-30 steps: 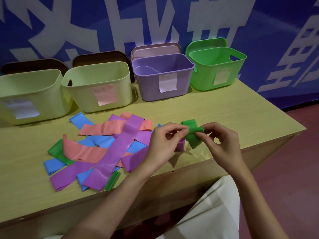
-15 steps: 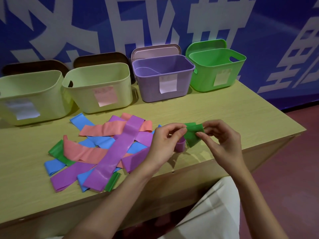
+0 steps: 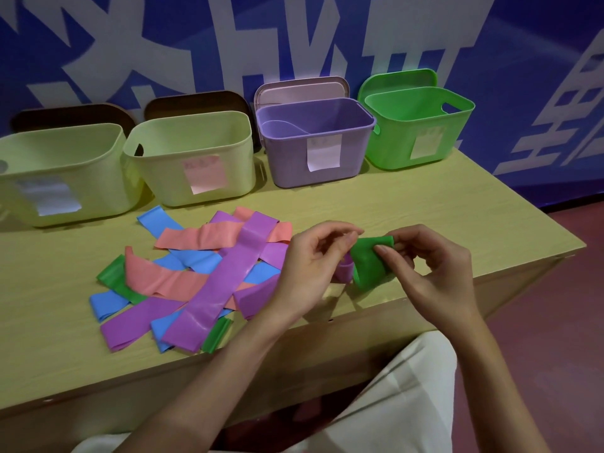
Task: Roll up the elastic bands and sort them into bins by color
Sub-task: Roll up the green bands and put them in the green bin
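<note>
A green elastic band (image 3: 369,264), partly curled into a loose roll, hangs just above the table's front edge. My right hand (image 3: 434,276) pinches its right side between thumb and fingers. My left hand (image 3: 310,266) has thumb and forefinger pinched at the band's upper left edge. A small purple roll (image 3: 343,272) stands on the table behind my left hand, partly hidden. At the back right is the green bin (image 3: 392,142), and to its left the purple bin (image 3: 287,165).
A pile of flat bands lies left of my hands: purple (image 3: 228,279), pink (image 3: 202,240), blue (image 3: 157,220) and green (image 3: 112,277). Two pale yellow bins (image 3: 98,178) (image 3: 157,181) stand at the back left. The table's front edge (image 3: 425,299) runs just under my hands.
The green band's upright flap has been folded down and the band is curled more compactly. Both hands stay in nearly the same place.
</note>
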Tool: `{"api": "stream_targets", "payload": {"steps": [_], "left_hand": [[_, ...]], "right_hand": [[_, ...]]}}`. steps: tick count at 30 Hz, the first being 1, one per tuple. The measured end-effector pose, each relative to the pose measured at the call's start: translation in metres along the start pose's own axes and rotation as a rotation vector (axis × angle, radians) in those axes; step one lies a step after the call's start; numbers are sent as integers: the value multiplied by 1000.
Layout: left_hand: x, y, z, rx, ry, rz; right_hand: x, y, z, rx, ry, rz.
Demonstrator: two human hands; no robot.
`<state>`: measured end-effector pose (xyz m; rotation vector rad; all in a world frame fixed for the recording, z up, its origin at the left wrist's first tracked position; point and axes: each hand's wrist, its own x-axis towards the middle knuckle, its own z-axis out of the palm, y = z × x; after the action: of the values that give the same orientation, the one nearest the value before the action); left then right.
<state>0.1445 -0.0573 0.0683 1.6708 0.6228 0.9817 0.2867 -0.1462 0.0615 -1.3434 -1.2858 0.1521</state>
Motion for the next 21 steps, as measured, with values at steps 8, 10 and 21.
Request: {"api": "stream_targets", "payload": {"steps": [8,10,21], "left_hand": [[-12,17,-18,-56,54,91],[-17,17,-24,-58,101,75],[-56,15,-60,85,218,-81]], "right_hand": [[-2,-33,13,103,27,-16],[-6,-36,23,141,13,-17],[-30,-38,75,231,-85,55]]}}
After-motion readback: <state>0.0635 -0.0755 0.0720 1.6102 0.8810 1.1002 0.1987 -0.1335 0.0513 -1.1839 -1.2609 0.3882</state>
